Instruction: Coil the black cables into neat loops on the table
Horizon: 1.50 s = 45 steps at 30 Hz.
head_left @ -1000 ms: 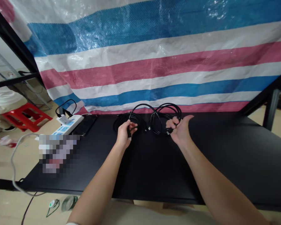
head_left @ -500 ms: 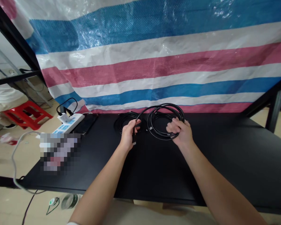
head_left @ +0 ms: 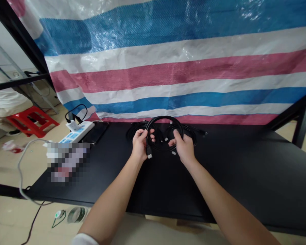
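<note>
A black cable (head_left: 165, 117) is held in loops between my two hands, arching above the table. My left hand (head_left: 139, 145) closes on its left side, thumb on top. One cable end, a plug with a pale tip (head_left: 149, 153), hangs beside the left fingers. My right hand (head_left: 184, 147) grips the right side of the loops, thumb laid along them. Behind the left hand lies a coiled black cable (head_left: 131, 132) on the tabletop. Another black coil (head_left: 193, 135) rests behind the right hand, with a plug end (head_left: 203, 133) pointing right.
The black table (head_left: 244, 170) has a striped plastic sheet (head_left: 168, 75) along its back. At left are a white power strip (head_left: 75, 134), a dark phone (head_left: 95, 132) and a blurred item. A red stool (head_left: 33, 120) and seated person (head_left: 7, 102) are beyond.
My right hand has moved left, closer to my left hand, bringing the cable loops together. The coil on the table behind it now shows more. The view has shifted slightly.
</note>
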Each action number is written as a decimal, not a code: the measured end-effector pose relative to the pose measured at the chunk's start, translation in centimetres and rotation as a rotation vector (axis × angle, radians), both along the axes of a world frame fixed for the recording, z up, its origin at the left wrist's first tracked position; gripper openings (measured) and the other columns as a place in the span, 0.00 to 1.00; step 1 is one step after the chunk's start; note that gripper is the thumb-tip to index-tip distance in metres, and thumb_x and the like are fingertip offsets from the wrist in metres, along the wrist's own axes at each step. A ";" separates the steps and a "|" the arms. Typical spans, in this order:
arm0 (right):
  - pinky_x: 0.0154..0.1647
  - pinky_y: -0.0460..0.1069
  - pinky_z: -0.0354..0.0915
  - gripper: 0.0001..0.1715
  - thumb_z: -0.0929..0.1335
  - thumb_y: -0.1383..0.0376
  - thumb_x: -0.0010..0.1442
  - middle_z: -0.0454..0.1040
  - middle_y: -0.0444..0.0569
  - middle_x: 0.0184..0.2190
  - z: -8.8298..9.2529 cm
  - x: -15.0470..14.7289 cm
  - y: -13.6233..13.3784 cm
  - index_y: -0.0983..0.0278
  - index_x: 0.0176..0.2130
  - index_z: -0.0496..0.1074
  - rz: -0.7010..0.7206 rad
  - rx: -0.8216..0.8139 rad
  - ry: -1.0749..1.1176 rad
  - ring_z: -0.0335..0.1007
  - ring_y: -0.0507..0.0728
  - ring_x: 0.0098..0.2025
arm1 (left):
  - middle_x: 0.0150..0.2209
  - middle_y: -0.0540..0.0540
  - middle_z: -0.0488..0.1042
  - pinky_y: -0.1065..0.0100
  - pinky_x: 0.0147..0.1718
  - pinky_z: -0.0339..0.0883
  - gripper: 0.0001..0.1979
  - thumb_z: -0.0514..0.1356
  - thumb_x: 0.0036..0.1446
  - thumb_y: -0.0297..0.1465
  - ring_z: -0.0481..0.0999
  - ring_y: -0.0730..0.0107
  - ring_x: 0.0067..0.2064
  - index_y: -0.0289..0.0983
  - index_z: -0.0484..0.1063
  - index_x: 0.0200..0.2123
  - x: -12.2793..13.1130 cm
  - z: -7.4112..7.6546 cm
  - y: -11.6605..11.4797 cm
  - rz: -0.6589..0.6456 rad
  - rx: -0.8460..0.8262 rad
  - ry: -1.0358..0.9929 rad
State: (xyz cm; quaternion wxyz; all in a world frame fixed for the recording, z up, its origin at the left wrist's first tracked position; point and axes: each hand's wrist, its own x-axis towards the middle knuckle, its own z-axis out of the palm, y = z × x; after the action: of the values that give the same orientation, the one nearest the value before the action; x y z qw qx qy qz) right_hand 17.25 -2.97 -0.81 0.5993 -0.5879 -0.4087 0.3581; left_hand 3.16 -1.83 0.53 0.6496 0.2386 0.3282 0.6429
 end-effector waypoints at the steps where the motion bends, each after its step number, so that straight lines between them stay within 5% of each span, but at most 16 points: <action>1: 0.26 0.49 0.63 0.24 0.66 0.48 0.52 0.67 0.44 0.12 0.1 -0.3 -0.1 0.60 0.16 0.63 -0.027 0.015 -0.131 0.66 0.54 0.19 | 0.25 0.51 0.76 0.75 0.20 0.64 0.14 0.66 0.46 0.29 0.71 0.77 0.20 0.38 0.60 0.27 -0.2 0.0 0.2 0.040 0.024 0.012; 5: 0.38 0.52 0.65 0.14 0.64 0.57 0.57 0.75 0.49 0.21 1.5 -1.3 0.1 0.63 0.31 0.71 -0.110 0.006 -0.539 0.74 0.60 0.31 | 0.23 0.52 0.75 0.75 0.18 0.62 0.14 0.67 0.46 0.31 0.68 0.78 0.18 0.38 0.63 0.32 -1.0 0.0 1.0 0.175 0.091 0.117; 10: 0.42 0.54 0.64 0.19 0.58 0.61 0.64 0.78 0.61 0.37 4.1 -3.5 2.6 0.68 0.43 0.72 0.072 -0.264 -0.977 0.75 0.64 0.41 | 0.24 0.50 0.74 0.69 0.26 0.70 0.12 0.64 0.48 0.36 0.74 0.73 0.22 0.36 0.68 0.33 -2.8 -0.6 2.4 0.360 0.090 0.317; 16: 0.46 0.54 0.64 0.23 0.55 0.61 0.66 0.75 0.64 0.46 4.4 -6.0 5.6 0.69 0.47 0.72 0.219 -0.347 -1.122 0.73 0.64 0.48 | 0.30 0.43 0.78 0.60 0.44 0.69 0.07 0.58 0.53 0.32 0.79 0.61 0.37 0.36 0.73 0.33 -5.7 -2.2 4.0 0.492 0.009 0.723; 21: 0.44 0.54 0.65 0.21 0.57 0.64 0.63 0.74 0.68 0.47 3.4 -6.0 6.9 0.70 0.45 0.74 0.299 -0.441 -1.124 0.73 0.66 0.49 | 0.39 0.38 0.79 0.49 0.54 0.60 0.10 0.60 0.48 0.26 0.73 0.48 0.52 0.39 0.75 0.36 -6.6 -3.4 4.1 0.370 -0.013 1.163; 26: 0.44 0.57 0.65 0.24 0.60 0.65 0.62 0.72 0.69 0.48 2.5 -6.0 6.7 0.72 0.54 0.65 0.239 -0.414 -1.193 0.72 0.67 0.48 | 0.56 0.30 0.68 0.46 0.58 0.54 0.21 0.59 0.46 0.24 0.62 0.42 0.61 0.34 0.73 0.46 -4.9 -3.5 2.9 0.384 0.277 1.466; 29: 0.45 0.57 0.65 0.22 0.58 0.66 0.62 0.69 0.69 0.51 2.0 -6.0 6.3 0.70 0.53 0.68 0.220 -0.326 -1.298 0.67 0.67 0.53 | 0.48 0.36 0.75 0.53 0.54 0.62 0.18 0.62 0.48 0.31 0.72 0.49 0.52 0.38 0.74 0.45 -3.6 -3.1 2.1 0.105 0.485 1.547; 32: 0.48 0.57 0.64 0.23 0.57 0.68 0.63 0.68 0.67 0.53 1.5 -5.6 6.2 0.69 0.52 0.69 0.235 -0.235 -1.338 0.63 0.66 0.56 | 0.38 0.40 0.77 0.57 0.45 0.69 0.16 0.62 0.49 0.34 0.77 0.54 0.41 0.40 0.75 0.43 -3.0 -2.6 1.5 -0.108 0.508 1.619; 39: 0.60 0.53 0.57 0.24 0.58 0.69 0.61 0.69 0.56 0.57 0.5 -3.3 6.1 0.67 0.54 0.69 0.379 0.033 -1.130 0.62 0.59 0.58 | 0.37 0.39 0.78 0.58 0.43 0.69 0.11 0.58 0.50 0.27 0.77 0.54 0.39 0.38 0.79 0.36 -3.6 -1.4 1.4 -0.169 0.370 1.738; 45: 0.53 0.57 0.63 0.13 0.63 0.66 0.54 0.78 0.53 0.41 -0.3 1.8 4.5 0.62 0.35 0.76 0.170 0.232 -0.781 0.71 0.60 0.48 | 0.35 0.42 0.79 0.61 0.40 0.69 0.12 0.59 0.47 0.26 0.78 0.57 0.38 0.39 0.79 0.35 -4.7 -1.1 1.7 -0.202 0.411 1.733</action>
State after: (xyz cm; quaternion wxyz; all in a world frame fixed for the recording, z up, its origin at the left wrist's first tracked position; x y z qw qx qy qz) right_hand 19.06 1.50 -1.14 0.4296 -0.5724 -0.6900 0.1078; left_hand -1.55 -0.09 -0.58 0.1719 0.7796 0.5594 0.2230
